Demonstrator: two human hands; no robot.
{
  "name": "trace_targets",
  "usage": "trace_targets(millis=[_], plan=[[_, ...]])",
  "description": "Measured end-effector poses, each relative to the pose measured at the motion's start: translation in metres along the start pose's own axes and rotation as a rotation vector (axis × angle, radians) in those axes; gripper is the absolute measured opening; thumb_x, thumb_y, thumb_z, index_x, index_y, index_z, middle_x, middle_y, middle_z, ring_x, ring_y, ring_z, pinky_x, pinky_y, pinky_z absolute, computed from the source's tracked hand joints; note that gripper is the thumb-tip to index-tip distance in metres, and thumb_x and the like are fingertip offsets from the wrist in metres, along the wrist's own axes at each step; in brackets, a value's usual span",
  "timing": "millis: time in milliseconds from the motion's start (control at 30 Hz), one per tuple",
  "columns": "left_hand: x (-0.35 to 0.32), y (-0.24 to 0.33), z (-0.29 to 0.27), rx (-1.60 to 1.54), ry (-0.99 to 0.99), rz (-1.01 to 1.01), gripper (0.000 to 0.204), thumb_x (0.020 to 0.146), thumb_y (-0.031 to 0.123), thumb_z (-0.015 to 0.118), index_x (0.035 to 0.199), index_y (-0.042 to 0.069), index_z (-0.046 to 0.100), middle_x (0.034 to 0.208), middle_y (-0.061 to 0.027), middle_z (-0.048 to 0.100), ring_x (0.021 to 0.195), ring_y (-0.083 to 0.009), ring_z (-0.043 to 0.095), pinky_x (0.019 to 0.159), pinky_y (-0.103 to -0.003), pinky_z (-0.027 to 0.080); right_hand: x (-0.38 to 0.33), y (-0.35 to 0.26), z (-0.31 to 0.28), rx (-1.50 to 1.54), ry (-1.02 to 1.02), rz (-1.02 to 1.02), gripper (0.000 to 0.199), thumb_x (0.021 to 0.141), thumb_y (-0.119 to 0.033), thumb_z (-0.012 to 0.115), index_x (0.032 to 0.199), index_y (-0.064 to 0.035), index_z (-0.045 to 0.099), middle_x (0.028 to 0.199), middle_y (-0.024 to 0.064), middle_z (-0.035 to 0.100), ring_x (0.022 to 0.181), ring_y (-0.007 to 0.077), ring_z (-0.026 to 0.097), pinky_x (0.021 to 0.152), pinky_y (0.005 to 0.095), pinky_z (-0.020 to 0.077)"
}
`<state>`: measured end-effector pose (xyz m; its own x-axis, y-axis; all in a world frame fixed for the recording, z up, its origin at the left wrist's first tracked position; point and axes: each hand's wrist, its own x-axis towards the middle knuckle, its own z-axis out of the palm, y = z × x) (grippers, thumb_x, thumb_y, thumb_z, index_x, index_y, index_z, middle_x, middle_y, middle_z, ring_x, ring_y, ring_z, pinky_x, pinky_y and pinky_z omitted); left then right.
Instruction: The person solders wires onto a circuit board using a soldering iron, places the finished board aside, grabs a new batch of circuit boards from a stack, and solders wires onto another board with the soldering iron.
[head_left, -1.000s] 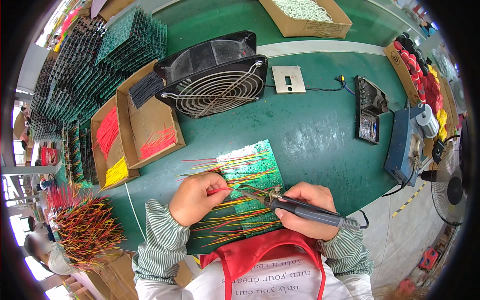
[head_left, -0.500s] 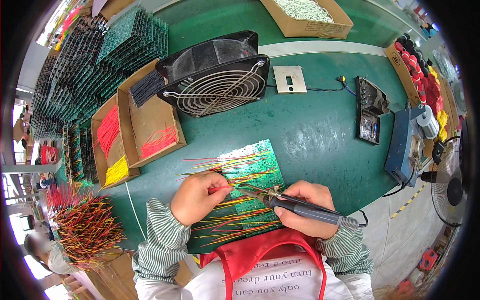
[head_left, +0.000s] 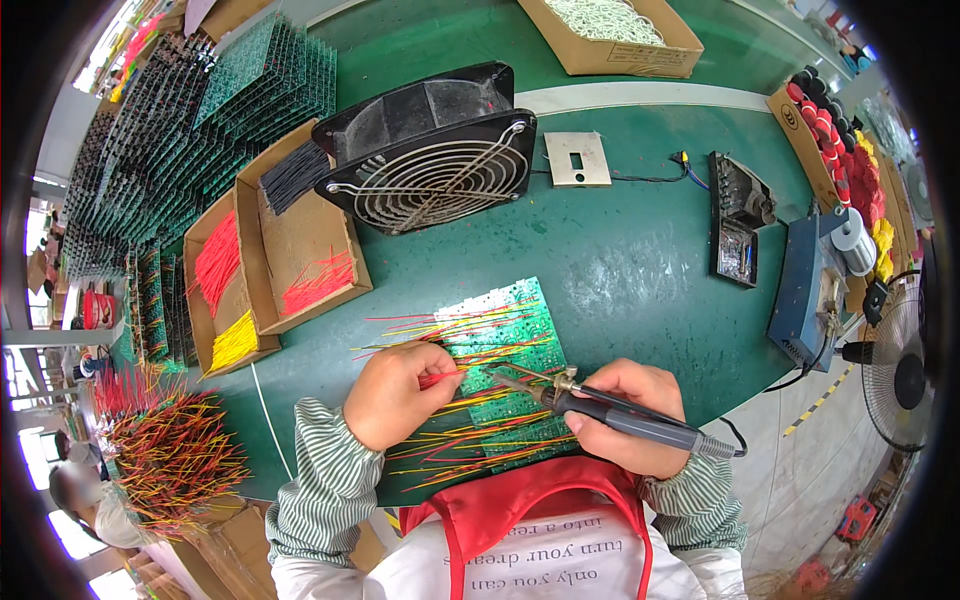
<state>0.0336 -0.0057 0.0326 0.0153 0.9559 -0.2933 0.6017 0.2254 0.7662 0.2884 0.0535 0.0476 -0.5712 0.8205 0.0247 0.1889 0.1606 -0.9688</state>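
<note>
A green circuit board panel (head_left: 545,345) lies in front of me, with red and yellow wires (head_left: 440,450) sticking out over its left side. My left hand (head_left: 400,393) is closed in a pinch on a red wire (head_left: 440,378) at the left part of the board. In my right hand (head_left: 640,410) is a grey soldering iron (head_left: 635,423) with a thin metal feed tube along it. Its tip points left over the middle of the board, a short way from the pinched wire. Whether the tip touches the board I cannot tell.
Cardboard boxes (head_left: 262,290) of red, yellow and black wires stand left, beside a black metal-grilled fan (head_left: 440,160). Wired boards (head_left: 175,450) are heaped at the lower left. At right are a black tray (head_left: 735,225), a blue soldering station (head_left: 800,285) and a solder spool (head_left: 855,245).
My right hand has moved slightly right with the soldering iron, drawing its tip back from my left fingers. My left hand has barely moved and keeps its pinch.
</note>
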Motion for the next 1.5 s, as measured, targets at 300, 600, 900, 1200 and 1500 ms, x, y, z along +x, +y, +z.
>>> trace_targets(millis=[300,600,900,1200,1500], plan=[[-0.016,0.034,-0.023,0.399,0.312,0.138,0.008,0.076,0.006,0.067,0.079,0.0,0.064,0.071,-0.0124,0.059,0.062,-0.0259,0.059,0.056,-0.033,0.046,-0.011,0.001,-0.012,-0.051,0.047,0.029,0.019,0.069,-0.009,0.072,0.08,-0.0034,0.058,0.065,0.0043,0.062,0.053,0.0119,0.058,0.051,0.025,0.045],[0.008,0.021,0.024,0.221,0.178,0.213,0.01,0.078,0.009,0.066,0.078,0.0,0.062,0.068,-0.011,0.058,0.063,-0.0273,0.056,0.059,-0.036,0.045,-0.01,-0.001,-0.011,0.003,0.053,0.075,0.018,0.07,-0.008,0.072,0.08,-0.0022,0.058,0.067,0.0042,0.063,0.057,0.0097,0.06,0.054,0.024,0.0466],[0.01,0.026,0.023,0.262,0.124,0.16,0.008,0.079,0.01,0.063,0.079,0.002,0.061,0.074,-0.0126,0.059,0.072,-0.0314,0.058,0.064,-0.04,0.047,-0.006,0.01,-0.006,0.022,0.045,0.057,0.018,0.07,-0.009,0.071,0.08,-0.0023,0.058,0.067,0.0047,0.063,0.057,0.01,0.059,0.053,0.024,0.0459],[0.011,0.025,0.02,0.276,0.09,0.183,0.008,0.079,0.01,0.062,0.079,0.002,0.061,0.075,-0.0129,0.059,0.072,-0.0316,0.058,0.065,-0.04,0.046,-0.008,0.002,-0.015,0.005,0.067,0.043,0.018,0.07,-0.01,0.072,0.079,-0.0028,0.058,0.065,0.0039,0.062,0.054,0.0104,0.058,0.051,0.0239,0.0447],[0.008,0.047,0.017,0.29,0.255,0.305,0.007,0.076,0.006,0.067,0.081,0.002,0.065,0.073,-0.0111,0.06,0.068,-0.0284,0.059,0.06,-0.036,0.047,-0.017,-0.001,-0.027,-0.069,0.129,0.054,0.017,0.069,-0.007,0.072,0.078,-0.0026,0.058,0.065,0.0038,0.063,0.055,0.01,0.06,0.052,0.023,0.0457]])
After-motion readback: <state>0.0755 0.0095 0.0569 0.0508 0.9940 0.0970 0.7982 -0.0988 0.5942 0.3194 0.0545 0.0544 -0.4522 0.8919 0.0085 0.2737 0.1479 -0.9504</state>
